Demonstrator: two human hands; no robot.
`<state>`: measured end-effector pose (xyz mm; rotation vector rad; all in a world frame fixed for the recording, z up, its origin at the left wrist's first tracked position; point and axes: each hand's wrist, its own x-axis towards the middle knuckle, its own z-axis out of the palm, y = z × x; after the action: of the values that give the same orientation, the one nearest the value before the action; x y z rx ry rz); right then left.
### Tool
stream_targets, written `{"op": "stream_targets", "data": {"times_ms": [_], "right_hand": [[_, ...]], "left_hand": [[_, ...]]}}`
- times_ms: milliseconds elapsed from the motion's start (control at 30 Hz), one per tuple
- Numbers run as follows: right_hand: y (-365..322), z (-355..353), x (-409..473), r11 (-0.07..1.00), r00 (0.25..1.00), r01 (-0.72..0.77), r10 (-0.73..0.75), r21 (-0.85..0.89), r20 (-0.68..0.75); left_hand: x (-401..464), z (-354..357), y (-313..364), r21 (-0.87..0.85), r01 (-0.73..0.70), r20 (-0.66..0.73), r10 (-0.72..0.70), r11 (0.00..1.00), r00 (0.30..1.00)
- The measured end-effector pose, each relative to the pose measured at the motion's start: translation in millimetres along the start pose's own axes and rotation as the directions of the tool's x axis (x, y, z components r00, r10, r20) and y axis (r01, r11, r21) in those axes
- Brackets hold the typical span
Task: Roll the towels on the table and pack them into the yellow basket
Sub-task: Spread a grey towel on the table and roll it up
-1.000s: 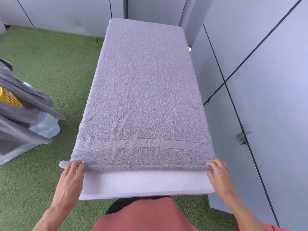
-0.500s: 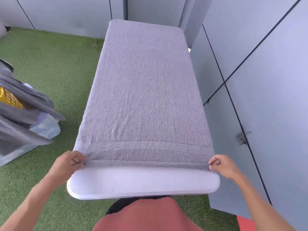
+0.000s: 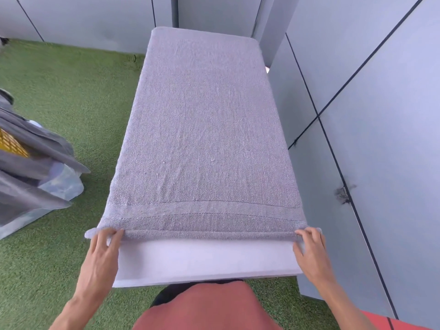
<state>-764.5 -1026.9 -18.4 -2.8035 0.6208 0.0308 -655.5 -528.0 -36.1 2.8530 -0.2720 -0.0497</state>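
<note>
Your left hand (image 3: 101,254) and right hand (image 3: 310,250) press spread fingers on the towel (image 3: 202,139)'s rolled near hem; it looks soft, limp, light; hold both corners.

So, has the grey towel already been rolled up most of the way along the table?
No, the grey towel lies spread flat, with only its near edge turned over.
</note>
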Motion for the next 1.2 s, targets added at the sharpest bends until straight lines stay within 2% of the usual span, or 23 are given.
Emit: {"op": "stream_targets", "data": {"times_ms": [167,233,300,333,400,500,567,633,700,767,867,1033,1200], "right_hand": [[0.5,-2.1,13.7,0.998,0.999,0.039,-0.039,-0.044,-0.011],[7.9,-6.6,18.2,0.997,0.997,0.068,-0.066,-0.045,0.048],[14.1,-16.4,24.7,0.999,0.984,0.049,-0.049,0.003,0.171],[15.3,-22.1,28.1,0.998,0.974,0.023,-0.034,0.053,0.223],[12.3,-32.8,36.2,0.968,0.957,-0.123,0.058,0.218,0.283],[2.9,-37.0,48.8,0.866,0.935,-0.317,0.217,0.387,0.28],[-0.9,-32.7,53.6,0.857,0.938,-0.332,0.257,0.394,0.233],[0.3,-26.5,52.5,0.913,0.966,-0.256,0.234,0.319,0.106],[-0.5,-18.8,43.0,0.982,0.991,-0.134,0.136,0.134,-0.012],[-4.7,-8.3,28.0,1.0,0.997,-0.019,0.02,0.021,-0.072],[-9.1,5.1,7.9,1.0,0.998,0.002,-0.001,0.006,-0.063],[-9.5,5.5,14.1,0.999,0.999,-0.005,0.007,0.035,-0.053],[-6.7,-0.4,28.6,1.0,1.0,-0.012,0.012,0.016,-0.014]], "left_hand": [[20.4,-5.6,-7.8,-0.046,-0.016,-0.019,0.015,0.999,1.0],[25.1,-11.0,-16.3,-0.091,-0.035,0.025,0.038,0.995,0.999],[31.1,-20.4,-24.3,-0.162,-0.034,0.106,0.052,0.986,0.993],[35.3,-25.3,-27.6,-0.207,-0.005,0.155,0.038,0.978,0.987],[47.0,-35.2,-31.2,-0.307,0.088,0.241,-0.012,0.948,0.971],[65.2,-45.2,-32.6,-0.402,0.252,0.314,-0.126,0.88,0.941],[71.5,-45.4,-33.0,-0.386,0.289,0.292,-0.182,0.876,0.939],[70.1,-41.4,-31.9,-0.344,0.253,0.209,-0.189,0.904,0.96],[62.2,-34.2,-29.0,-0.2,0.136,0.055,-0.127,0.97,0.99],[48.5,-25.3,-20.7,-0.027,0.02,-0.053,-0.022,0.999,0.998],[24.0,-7.1,-4.8,0.041,-0.04,-0.06,0.042,0.998,0.997],[23.6,2.9,-2.6,0.023,-0.029,-0.099,0.032,0.999,0.995],[41.6,1.6,-11.0,0.001,-0.021,-0.069,0.021,1.0,0.997]]}}
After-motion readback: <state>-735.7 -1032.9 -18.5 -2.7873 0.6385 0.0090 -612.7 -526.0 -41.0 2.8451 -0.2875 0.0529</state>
